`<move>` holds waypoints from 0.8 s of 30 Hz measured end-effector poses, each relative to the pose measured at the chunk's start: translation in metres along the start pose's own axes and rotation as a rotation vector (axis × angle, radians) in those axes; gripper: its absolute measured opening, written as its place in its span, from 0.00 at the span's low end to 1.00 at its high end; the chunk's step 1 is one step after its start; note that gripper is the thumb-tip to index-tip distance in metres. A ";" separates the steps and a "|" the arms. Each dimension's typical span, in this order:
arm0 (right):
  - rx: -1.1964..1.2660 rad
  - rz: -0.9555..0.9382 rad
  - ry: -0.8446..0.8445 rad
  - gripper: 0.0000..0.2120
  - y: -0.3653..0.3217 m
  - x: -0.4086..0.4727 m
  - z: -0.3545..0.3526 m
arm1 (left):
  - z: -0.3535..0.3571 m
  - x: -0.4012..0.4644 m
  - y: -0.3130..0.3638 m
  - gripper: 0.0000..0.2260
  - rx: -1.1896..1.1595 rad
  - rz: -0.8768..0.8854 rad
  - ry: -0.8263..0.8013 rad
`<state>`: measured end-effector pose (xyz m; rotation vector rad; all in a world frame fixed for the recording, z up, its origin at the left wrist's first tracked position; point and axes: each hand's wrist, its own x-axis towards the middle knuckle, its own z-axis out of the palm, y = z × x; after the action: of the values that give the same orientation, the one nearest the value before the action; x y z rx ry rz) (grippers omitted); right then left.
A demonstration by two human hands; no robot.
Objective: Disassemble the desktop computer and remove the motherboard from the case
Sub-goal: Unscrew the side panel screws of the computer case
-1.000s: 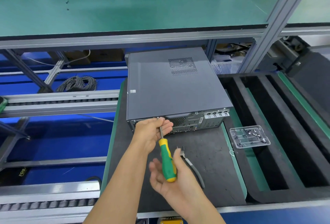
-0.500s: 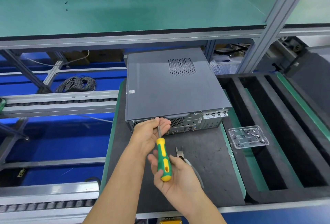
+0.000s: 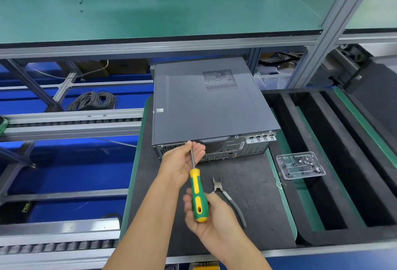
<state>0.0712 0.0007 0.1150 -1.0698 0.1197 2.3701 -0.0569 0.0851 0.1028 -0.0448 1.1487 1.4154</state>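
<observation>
The grey metal desktop computer case fills the far half of the dark work mat, its rear panel blocked at the left by the left hand and the green-and-yellow-handled screwdriver held by the right hand. Grey-handled side cutters lie just right. Bare mat stays open toward the clear plastic screw tray. The green-topped shelf overhangs behind.

The computer case is matt grey painted metal with a perforated vent; its rear panel is bare metal. The screwdriver has a glossy green-and-yellow plastic handle and a shiny steel shaft. The work mat looks dark, matt, faintly grainy. The screw tray is clear glossy plastic.
</observation>
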 end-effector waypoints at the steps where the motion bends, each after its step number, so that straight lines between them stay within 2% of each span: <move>1: -0.003 -0.028 0.003 0.18 -0.001 0.000 -0.001 | 0.001 -0.001 0.000 0.08 -0.027 -0.015 -0.007; 6: -0.021 -0.131 0.054 0.13 0.004 0.001 0.001 | 0.006 -0.004 -0.004 0.11 -0.166 -0.091 -0.039; 10: -0.275 -0.218 0.132 0.11 0.002 0.002 0.001 | 0.000 -0.007 -0.008 0.11 0.012 -0.007 -0.011; 13: -0.421 -0.289 0.171 0.15 0.002 0.003 0.000 | -0.004 -0.007 -0.008 0.07 0.142 0.077 0.027; 15: -0.358 -0.246 0.163 0.19 0.004 0.002 0.001 | -0.002 -0.006 -0.009 0.06 0.121 0.100 0.020; 17: -0.230 -0.119 0.117 0.23 0.005 0.000 0.003 | 0.000 -0.004 -0.011 0.07 0.070 0.094 -0.015; 19: -0.206 -0.039 0.077 0.26 0.003 -0.002 -0.001 | 0.000 -0.003 -0.012 0.09 0.024 0.083 -0.054; 24: -0.270 -0.176 0.118 0.14 -0.001 0.002 -0.009 | -0.004 -0.003 -0.013 0.09 0.040 0.101 -0.056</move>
<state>0.0767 -0.0002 0.1081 -1.2894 -0.2496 2.2062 -0.0488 0.0773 0.0952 0.0814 1.1461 1.4732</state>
